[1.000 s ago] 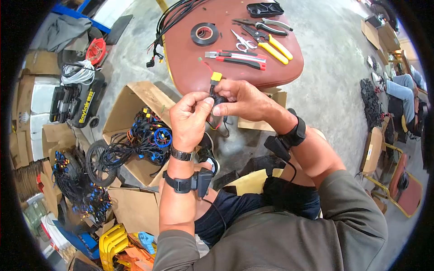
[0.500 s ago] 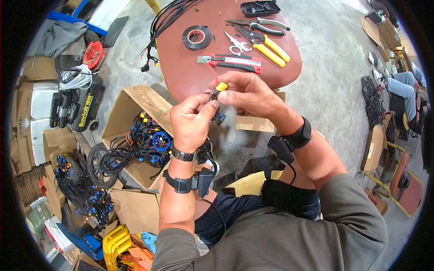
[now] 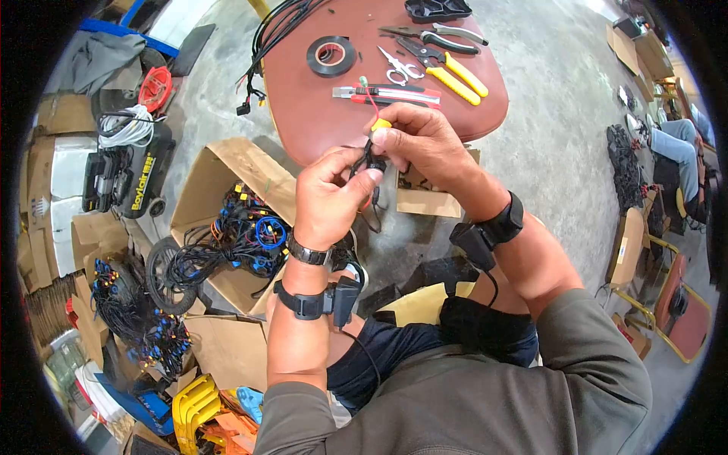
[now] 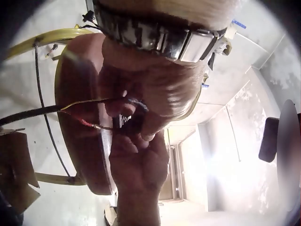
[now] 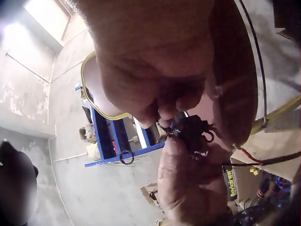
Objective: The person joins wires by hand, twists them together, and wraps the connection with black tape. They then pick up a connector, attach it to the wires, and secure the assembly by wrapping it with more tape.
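My right hand (image 3: pixel 432 148) pinches a small yellow connector (image 3: pixel 381 124) between thumb and fingers, just in front of the red seat. A thin red wire (image 3: pixel 371 97) sticks up from it towards the utility knife. Just below, my left hand (image 3: pixel 326 201) grips the black wiring (image 3: pixel 369 157) that runs down from the connector. Loose ends of it hang under the fingers. In the left wrist view a black cable (image 4: pixel 28 115) splits into a yellow and a red wire near the fingers. The right wrist view shows a dark, tangled piece (image 5: pixel 193 132) between both hands, in shadow.
On the red seat (image 3: pixel 318 125) lie black tape (image 3: pixel 331 57), scissors (image 3: pixel 400 67), a utility knife (image 3: pixel 390 95), yellow-handled strippers (image 3: pixel 459 80), pliers (image 3: pixel 447 39) and a cable bundle (image 3: pixel 273 45). A cardboard box (image 3: pixel 193 197) of wiring stands left, a smaller box (image 3: pixel 428 203) below the seat.
The yellow connector has moved up and right. My right thumb and fingers have shifted from the black wiring up to the connector, while my left hand keeps its grip below.
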`<state>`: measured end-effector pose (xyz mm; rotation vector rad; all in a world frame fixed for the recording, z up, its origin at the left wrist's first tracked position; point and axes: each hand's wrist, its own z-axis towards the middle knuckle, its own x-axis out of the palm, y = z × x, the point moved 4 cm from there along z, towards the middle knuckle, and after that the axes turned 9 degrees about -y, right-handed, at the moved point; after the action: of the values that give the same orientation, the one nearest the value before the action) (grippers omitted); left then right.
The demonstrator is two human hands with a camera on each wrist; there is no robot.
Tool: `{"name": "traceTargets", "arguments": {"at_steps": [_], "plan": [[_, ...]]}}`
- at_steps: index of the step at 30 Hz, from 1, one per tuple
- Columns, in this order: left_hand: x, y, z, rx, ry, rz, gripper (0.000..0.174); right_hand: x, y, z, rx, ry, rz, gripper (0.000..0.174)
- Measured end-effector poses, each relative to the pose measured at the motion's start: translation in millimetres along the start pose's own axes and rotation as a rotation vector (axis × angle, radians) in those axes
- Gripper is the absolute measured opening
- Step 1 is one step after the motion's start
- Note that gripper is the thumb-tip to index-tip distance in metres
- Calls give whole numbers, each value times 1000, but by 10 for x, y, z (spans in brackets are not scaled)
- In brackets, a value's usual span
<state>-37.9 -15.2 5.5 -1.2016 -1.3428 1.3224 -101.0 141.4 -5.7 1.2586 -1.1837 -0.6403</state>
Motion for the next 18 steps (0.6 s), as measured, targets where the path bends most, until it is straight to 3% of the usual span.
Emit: {"name": "traceTargets", "arguments": {"at_steps": [6, 9, 18], "plan": [[-132, 117, 41, -112, -90, -200, 23, 51, 9, -22, 35, 33, -74, 28], [-210, 110, 83, -71, -87, -242, 26, 85, -11, -70, 197, 90, -86, 30], [-246, 136, 111, -92, -74, -367, 32, 105, 36, -75, 157, 95, -234, 21]]}}
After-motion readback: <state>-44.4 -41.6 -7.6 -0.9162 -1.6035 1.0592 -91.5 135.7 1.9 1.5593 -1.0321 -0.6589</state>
